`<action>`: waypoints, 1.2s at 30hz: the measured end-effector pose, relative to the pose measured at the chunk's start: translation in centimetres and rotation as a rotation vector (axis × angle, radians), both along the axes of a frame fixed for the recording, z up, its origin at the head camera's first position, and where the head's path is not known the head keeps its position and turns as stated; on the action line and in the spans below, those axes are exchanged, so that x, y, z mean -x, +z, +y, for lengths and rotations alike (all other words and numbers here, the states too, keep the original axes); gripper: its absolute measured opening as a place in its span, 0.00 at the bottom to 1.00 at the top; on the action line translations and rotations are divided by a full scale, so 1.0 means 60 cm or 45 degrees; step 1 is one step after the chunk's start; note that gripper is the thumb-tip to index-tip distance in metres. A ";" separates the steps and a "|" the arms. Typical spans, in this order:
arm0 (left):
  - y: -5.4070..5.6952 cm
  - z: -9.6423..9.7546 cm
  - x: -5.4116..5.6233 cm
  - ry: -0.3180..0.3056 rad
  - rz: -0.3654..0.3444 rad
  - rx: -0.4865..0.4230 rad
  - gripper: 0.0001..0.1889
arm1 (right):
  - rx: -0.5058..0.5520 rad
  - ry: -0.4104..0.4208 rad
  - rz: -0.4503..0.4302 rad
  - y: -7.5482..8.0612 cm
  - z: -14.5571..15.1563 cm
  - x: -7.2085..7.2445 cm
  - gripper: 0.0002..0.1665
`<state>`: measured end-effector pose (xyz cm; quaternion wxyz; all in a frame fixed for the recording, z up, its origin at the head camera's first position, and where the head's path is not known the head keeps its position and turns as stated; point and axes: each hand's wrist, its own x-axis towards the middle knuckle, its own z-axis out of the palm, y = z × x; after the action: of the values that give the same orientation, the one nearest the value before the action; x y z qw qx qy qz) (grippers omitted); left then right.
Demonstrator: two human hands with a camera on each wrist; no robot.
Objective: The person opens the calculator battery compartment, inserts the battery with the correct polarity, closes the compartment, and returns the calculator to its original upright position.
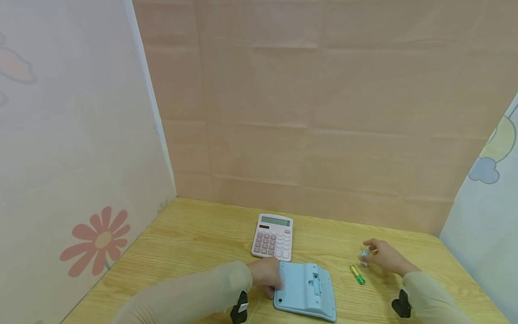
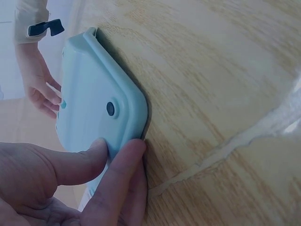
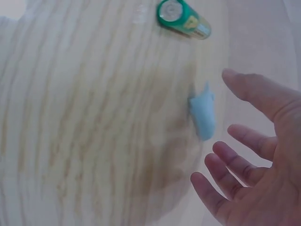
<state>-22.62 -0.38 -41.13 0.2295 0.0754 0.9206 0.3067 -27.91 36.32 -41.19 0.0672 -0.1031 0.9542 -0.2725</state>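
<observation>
A light blue calculator (image 1: pixel 297 288) lies face down on the table, its battery compartment (image 1: pixel 315 283) uncovered. My left hand (image 1: pixel 265 272) pinches its left edge; in the left wrist view the thumb (image 2: pixel 84 165) presses the back near a dark round foot (image 2: pixel 110 108), with fingers along the rim. Over to the right, my right hand (image 1: pixel 386 257) hovers with spread, relaxed fingers beside a small light blue battery cover (image 3: pixel 204 115), a gap showing between them in the right wrist view. A green and yellow battery (image 1: pixel 357 274) lies near that cover.
Behind the blue calculator, a pink calculator (image 1: pixel 273 237) lies face up with its display showing. The wood-grain table (image 1: pixel 202 234) meets a tan back wall (image 1: pixel 259 112) and a white side wall (image 1: pixel 81 135) on the left.
</observation>
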 end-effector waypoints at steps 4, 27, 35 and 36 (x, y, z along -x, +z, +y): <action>-0.001 0.000 0.000 -0.002 0.002 -0.004 0.13 | 0.022 -0.017 0.031 0.009 0.002 -0.003 0.37; 0.005 0.001 -0.004 -0.022 0.038 0.064 0.14 | -0.082 -0.031 0.004 0.006 -0.094 -0.050 0.15; -0.001 0.002 0.000 -0.019 0.035 0.062 0.14 | -0.124 -0.085 -0.018 -0.010 -0.110 -0.052 0.13; -0.001 0.002 0.000 -0.018 0.036 0.058 0.14 | -0.134 -0.091 -0.018 -0.011 -0.111 -0.052 0.13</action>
<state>-22.61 -0.25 -41.19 0.2204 0.0810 0.9300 0.2829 -24.78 29.64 -41.83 0.0695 -0.0634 0.9698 -0.2248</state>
